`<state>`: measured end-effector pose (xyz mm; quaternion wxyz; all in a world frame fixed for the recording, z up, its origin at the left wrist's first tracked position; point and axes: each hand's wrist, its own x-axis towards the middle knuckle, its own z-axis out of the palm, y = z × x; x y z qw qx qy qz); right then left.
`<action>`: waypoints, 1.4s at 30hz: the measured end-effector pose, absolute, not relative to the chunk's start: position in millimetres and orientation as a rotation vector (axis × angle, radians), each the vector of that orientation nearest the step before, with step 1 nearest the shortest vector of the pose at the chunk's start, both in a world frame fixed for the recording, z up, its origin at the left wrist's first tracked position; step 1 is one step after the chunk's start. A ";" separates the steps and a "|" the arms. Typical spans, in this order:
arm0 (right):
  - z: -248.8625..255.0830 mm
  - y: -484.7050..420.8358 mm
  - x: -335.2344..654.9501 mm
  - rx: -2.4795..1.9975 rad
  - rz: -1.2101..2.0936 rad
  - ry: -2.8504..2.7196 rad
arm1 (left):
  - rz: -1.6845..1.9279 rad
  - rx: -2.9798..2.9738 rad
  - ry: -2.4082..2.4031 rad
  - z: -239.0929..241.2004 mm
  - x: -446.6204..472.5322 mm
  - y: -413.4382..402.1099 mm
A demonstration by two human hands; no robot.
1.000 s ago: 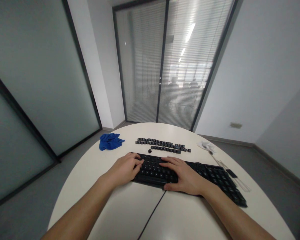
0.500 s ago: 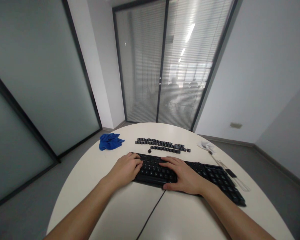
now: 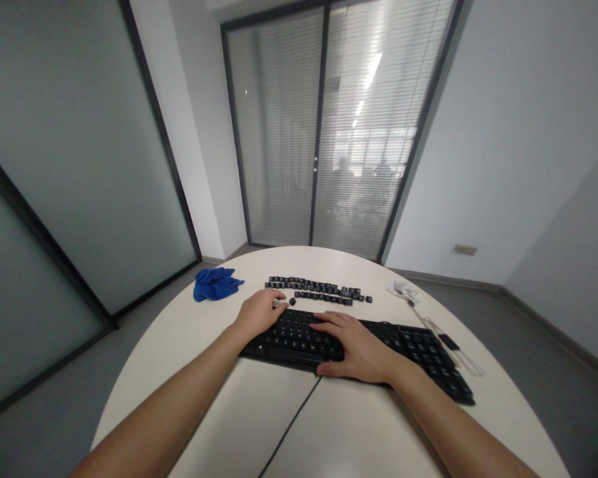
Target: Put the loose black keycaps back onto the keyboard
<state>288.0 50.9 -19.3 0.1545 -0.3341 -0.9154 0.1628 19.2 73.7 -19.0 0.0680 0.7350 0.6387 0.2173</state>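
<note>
So the left hand (image 3: 259, 313) just came off the keyboard (image 3: 299, 335). A second ago it was resting on the left-end keys, and now it's up past the top edge, right next to the single loose keycap (image 3: 292, 301) sitting in front of the rows of pulled keycaps (image 3: 319, 291). The fingers are bunched together around something pale at the tips, but I honestly can't tell if it's pinching anything. The right hand (image 3: 356, 345) hasn't budged: it's spread flat, palm down on the middle keys, pinning the board to the surface (image 3: 259, 398). The blue cloth (image 3: 214, 283) is off to the left, same as before.
</note>
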 end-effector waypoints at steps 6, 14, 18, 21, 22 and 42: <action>-16.2 48.9 287.8 -0.959 0.438 -2.631 | 0.592 2.192 1.966 -15.0 36.4 100.8; -13.8 47.9 287.5 -0.968 0.456 -2.631 | 0.517 2.105 2.018 -23.1 40.8 109.8; -14.2 47.9 287.4 -0.970 0.455 -2.630 | 0.568 2.087 2.008 -24.7 38.4 107.4; -15.6 48.4 287.3 -0.961 0.459 -2.622 | 0.652 2.101 1.968 -24.8 35.7 98.3; -16.2 48.6 287.3 -0.960 0.460 -2.620 | 0.680 2.112 1.944 -25.2 34.6 93.5; -19.1 50.6 287.8 -0.983 0.467 -2.628 | 0.710 2.392 1.511 -19.6 -1.9 30.2</action>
